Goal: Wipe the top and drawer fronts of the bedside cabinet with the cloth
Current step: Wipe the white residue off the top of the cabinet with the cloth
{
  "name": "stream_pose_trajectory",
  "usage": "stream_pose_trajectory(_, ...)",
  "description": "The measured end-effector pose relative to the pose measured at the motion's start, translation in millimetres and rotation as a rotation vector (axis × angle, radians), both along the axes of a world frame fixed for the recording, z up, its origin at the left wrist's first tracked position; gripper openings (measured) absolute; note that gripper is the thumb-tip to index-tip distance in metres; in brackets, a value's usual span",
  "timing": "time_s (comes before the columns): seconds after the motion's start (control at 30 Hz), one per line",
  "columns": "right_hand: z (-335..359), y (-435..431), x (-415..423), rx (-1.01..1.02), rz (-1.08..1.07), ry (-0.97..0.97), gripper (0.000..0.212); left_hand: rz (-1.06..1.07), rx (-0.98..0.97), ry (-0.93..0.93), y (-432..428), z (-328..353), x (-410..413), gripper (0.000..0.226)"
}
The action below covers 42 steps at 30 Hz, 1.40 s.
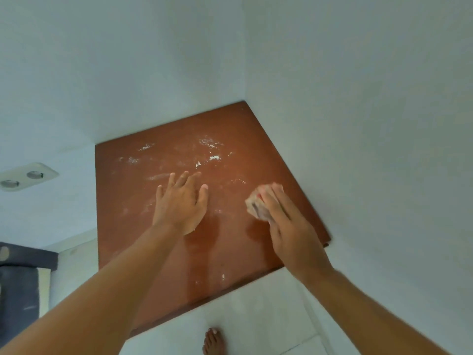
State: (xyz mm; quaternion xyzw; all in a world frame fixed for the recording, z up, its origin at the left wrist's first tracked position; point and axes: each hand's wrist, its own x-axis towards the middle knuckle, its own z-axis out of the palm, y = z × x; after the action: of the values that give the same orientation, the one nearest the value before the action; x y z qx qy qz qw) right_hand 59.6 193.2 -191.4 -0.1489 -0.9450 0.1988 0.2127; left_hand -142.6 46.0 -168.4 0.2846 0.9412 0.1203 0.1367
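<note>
The bedside cabinet's reddish-brown top fills the middle of the view, set into a corner of pale walls. White dust and smears lie over its far half. My left hand rests flat on the top near the centre, fingers spread, holding nothing. My right hand presses a crumpled pale cloth with a red mark onto the top near its right edge. The drawer fronts are hidden below the top.
Walls close in behind and to the right of the cabinet. A double wall socket sits on the left wall. Dark blue bedding shows at the lower left. My bare foot stands on the pale tiled floor below the front edge.
</note>
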Motion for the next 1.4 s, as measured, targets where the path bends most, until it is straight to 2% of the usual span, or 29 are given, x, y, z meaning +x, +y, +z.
stream_pose_trajectory(0.07,5,14,-68,-0.042,-0.007,0.006,0.056,0.001,-0.005,-0.009,5,5,-33,0.057)
stream_pose_trajectory(0.23,13,45,-229,-0.151,-0.003,-0.167,0.062,-0.05,-0.033,-0.035,24,6,-121,0.055)
stream_pose_trajectory(0.37,5,60,-313,-0.208,0.015,-0.29,0.061,-0.102,-0.088,-0.031,42,-11,-185,0.056)
stream_pose_trajectory(0.43,-5,66,-334,-0.157,0.025,-0.376,0.055,-0.112,-0.133,-0.042,52,-21,-208,0.056)
stream_pose_trajectory(0.5,-21,69,-359,-0.057,-0.001,-0.446,0.064,-0.122,-0.194,-0.032,55,-37,-231,0.057)
stream_pose_trajectory(0.57,-33,70,-356,-0.028,-0.025,-0.462,0.071,-0.153,-0.253,0.006,56,-46,-226,0.058)
stream_pose_trajectory(0.63,-49,67,-365,-0.026,-0.039,-0.541,0.062,-0.163,-0.275,0.03,56,-54,-226,0.058)
stream_pose_trajectory(0.73,-54,62,-368,-0.007,-0.053,-0.621,0.06,-0.161,-0.291,0.014,58,-53,-228,0.058)
stream_pose_trajectory(0.97,-53,60,-356,-0.022,-0.038,-0.655,0.06,-0.166,-0.35,-0.017,60,-50,-230,0.059)
stream_pose_trajectory(1.3,-51,28,-224,-0.026,-0.02,-0.617,0.06,-0.115,-0.432,-0.047,68,-33,-222,0.06)
stream_pose_trajectory(1.4,-52,17,-173,-0.011,-0.021,-0.623,0.06,-0.118,-0.373,-0.001,66,-34,-195,0.061)
